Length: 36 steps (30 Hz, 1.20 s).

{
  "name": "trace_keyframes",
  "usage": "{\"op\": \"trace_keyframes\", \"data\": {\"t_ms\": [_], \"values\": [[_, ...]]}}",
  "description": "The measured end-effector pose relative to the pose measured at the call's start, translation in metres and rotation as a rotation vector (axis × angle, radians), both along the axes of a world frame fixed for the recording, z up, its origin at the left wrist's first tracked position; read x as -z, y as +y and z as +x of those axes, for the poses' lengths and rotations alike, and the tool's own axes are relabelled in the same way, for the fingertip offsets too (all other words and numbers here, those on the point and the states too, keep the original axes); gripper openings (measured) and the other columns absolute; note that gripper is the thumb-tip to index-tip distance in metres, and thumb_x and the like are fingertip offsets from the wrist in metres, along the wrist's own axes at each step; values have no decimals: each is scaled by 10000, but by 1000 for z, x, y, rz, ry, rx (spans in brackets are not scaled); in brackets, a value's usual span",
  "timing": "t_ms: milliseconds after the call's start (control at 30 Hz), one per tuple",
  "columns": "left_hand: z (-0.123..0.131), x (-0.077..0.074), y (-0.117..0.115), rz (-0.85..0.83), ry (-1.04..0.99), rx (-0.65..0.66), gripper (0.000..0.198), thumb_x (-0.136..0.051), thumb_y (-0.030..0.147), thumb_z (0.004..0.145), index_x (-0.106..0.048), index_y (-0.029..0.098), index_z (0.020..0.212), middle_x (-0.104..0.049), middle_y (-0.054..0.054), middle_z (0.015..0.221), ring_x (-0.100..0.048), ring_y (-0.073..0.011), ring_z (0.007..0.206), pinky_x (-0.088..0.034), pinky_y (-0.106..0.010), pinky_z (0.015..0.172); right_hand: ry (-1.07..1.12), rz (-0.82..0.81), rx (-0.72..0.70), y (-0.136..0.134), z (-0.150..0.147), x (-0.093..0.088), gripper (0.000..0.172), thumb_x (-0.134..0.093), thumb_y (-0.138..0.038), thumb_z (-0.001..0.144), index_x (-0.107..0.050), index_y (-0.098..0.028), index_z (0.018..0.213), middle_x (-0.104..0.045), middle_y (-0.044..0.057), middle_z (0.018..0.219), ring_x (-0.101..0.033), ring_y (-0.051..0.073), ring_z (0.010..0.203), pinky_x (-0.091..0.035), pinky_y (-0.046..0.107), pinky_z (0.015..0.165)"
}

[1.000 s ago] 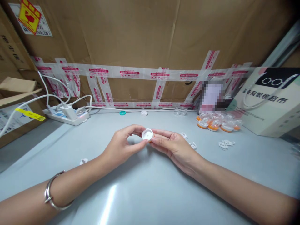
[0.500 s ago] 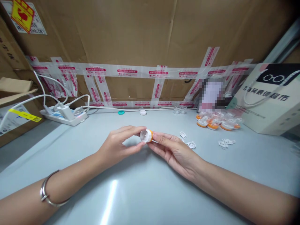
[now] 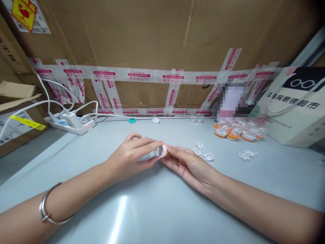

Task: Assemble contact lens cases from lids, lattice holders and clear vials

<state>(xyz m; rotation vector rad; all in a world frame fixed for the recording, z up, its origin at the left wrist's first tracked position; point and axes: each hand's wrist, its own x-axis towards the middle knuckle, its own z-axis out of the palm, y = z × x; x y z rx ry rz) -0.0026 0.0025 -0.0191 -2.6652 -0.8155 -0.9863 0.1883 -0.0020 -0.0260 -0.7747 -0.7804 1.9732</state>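
Observation:
Between my two hands, above the middle of the table, is a small round plastic case point(image 3: 160, 151) with a clear cup, a white band and an orange edge. My left hand point(image 3: 135, 151) pinches its clear side, thumb below and fingers above. Thumb and fingers of my right hand point(image 3: 186, 162) grip the orange side. The case lies tilted, its clear end towards the left. Several white openwork plastic pieces point(image 3: 209, 156) lie just beyond my right hand, and another small pile of white pieces point(image 3: 248, 155) is farther right.
Several similar orange-based cases point(image 3: 232, 135) cluster at the back right, beside a paper bag point(image 3: 286, 128). A green cap point(image 3: 132, 120), a white cap point(image 3: 155, 120) and clear cups point(image 3: 196, 118) sit along the back. A power strip point(image 3: 72, 123) with cables is at the left, before cardboard boxes.
My left fingers have shifted further over the clear end of the case, which has turned slightly and hides its inside more. My right hand keeps its grip.

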Motion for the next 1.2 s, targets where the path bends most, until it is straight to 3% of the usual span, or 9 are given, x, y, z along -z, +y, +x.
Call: {"op": "trace_keyframes", "data": {"t_ms": [233, 633, 800, 1033, 1200], "values": [[-4, -3, -1, 106, 99, 8, 286, -513, 183, 848, -485, 214, 1131, -692, -38, 1005, -645, -120, 827, -375, -301, 789, -10, 3, -21, -2, 0, 1, 85, -667, -175, 736, -681, -114, 794, -687, 65, 883, -629, 154, 929, -483, 261, 923], [5, -4, -7, 196, -30, -28, 224, -621, 218, 797, -544, 145, 995, -706, -27, 776, -641, -110, 637, -405, -306, 714, 17, 14, -55, 0, 0, 0, 124, -668, -165, 732, -695, -92, 828, -688, 69, 856, -638, 137, 865, -509, 219, 856], [5, -2, -8, 155, -32, -52, 230, -617, 225, 798, -540, 150, 1002, -701, -21, 800, -633, -114, 646, -402, -315, 730, 17, 9, -69, 0, 1, -1, 112, -655, -161, 748, -696, -98, 831, -688, 64, 863, -638, 125, 859, -506, 219, 862], [7, 1, -7, -67, -95, -34, 266, -551, 149, 820, -506, 176, 1081, -647, -53, 1014, -597, -146, 919, -414, -291, 790, 62, -27, -59, -1, 2, 0, 110, -634, -162, 773, -671, -113, 864, -680, 47, 892, -637, 160, 918, -490, 296, 911], [5, 2, -7, -190, -116, -6, 292, -532, 164, 839, -497, 186, 1128, -629, -57, 1074, -573, -154, 989, -411, -302, 845, 33, -7, -50, 0, 2, 1, 117, -627, -180, 783, -670, -114, 870, -686, 49, 873, -641, 147, 901, -498, 273, 892]]}}
